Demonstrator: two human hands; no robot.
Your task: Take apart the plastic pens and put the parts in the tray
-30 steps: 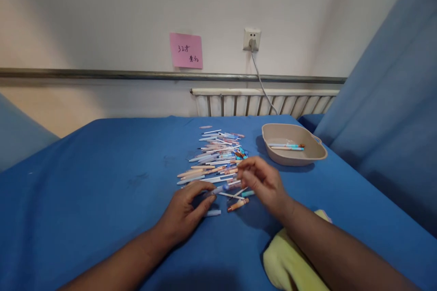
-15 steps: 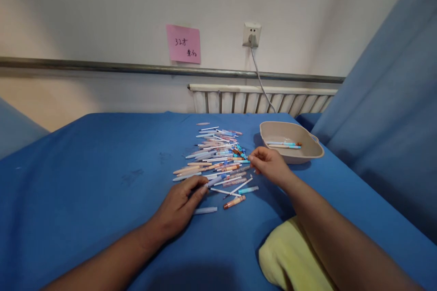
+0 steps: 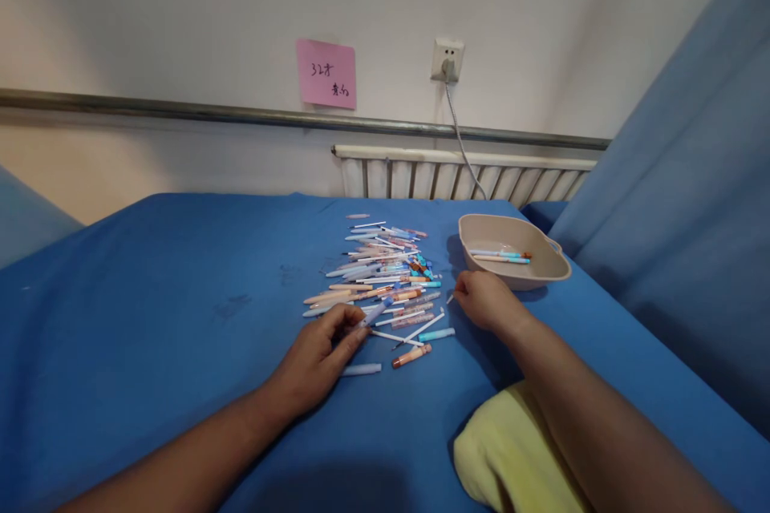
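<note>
A wall point(image 3: 210, 24) backs your work area, carrying a horizontal metal pipe point(image 3: 241, 114) above a white radiator point(image 3: 421, 155). Blue cloth point(image 3: 150, 313) covers the table before you; a light-blue curtain point(image 3: 679, 176) hangs to its right. The pile of pen parts point(image 3: 364, 268), mainly barrels and white refills, lies mid-table, left of a beige basin point(image 3: 499, 231) holding at least two pens point(image 3: 501, 259). A yellow cloth point(image 3: 505, 441) is partly hidden by your right forearm.

Your left hand point(image 3: 320, 357) grasps a pale-blue pen barrel point(image 3: 378, 310) between thumb and fingers, tilted over the near edge of the pile. Your right hand point(image 3: 486, 300) is just in front of the basin, fingers curled with the tips close together. A small white piece point(image 3: 450, 299) is at those tips; whether they grip it, you cannot tell. A turquoise barrel point(image 3: 437, 334) and an orange-brown barrel point(image 3: 411, 357) lie between your hands.
</note>
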